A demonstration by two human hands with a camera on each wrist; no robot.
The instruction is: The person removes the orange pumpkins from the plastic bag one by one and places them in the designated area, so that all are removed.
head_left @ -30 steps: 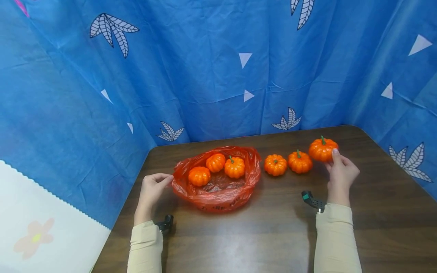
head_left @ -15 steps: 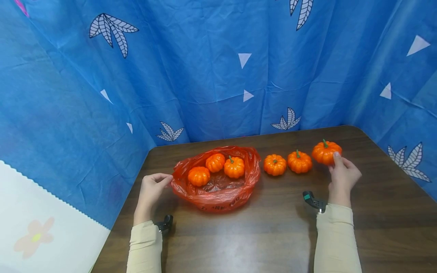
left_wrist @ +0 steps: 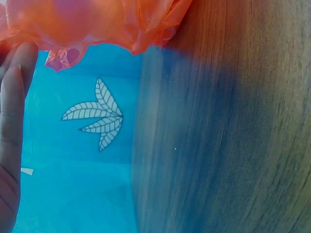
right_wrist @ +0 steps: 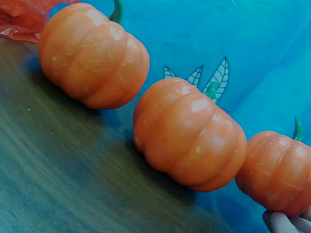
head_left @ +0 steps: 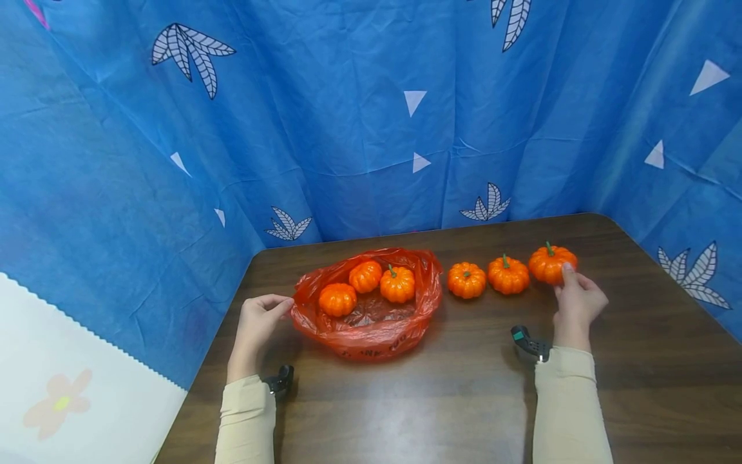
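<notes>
A red plastic bag (head_left: 377, 341) lies spread wide on the table, with three small orange pumpkins (head_left: 338, 299) inside. Its left rim is pinched between the thumb and fingers of my left hand (head_left: 257, 325). My right hand (head_left: 580, 301) holds a green-stemmed pumpkin (head_left: 549, 263) at the right end of a row. Fingers (right_wrist: 282, 223) show under that pumpkin in the right wrist view; whether it touches the table I cannot tell. Two more pumpkins, one nearer the bag (head_left: 466, 280) and one in the middle (head_left: 508, 276), sit between bag and right hand.
The dark wooden table (head_left: 406, 412) has its back edge against a blue curtain (head_left: 359, 129) printed with leaves and triangles. White cloth (head_left: 69, 361) with a flower hangs at the left. Each wrist carries a black camera mount (head_left: 530, 343).
My right hand and its pumpkin first shifted slightly right, then came back left and lower, close beside the middle pumpkin. The left hand and the bag have stayed put.
</notes>
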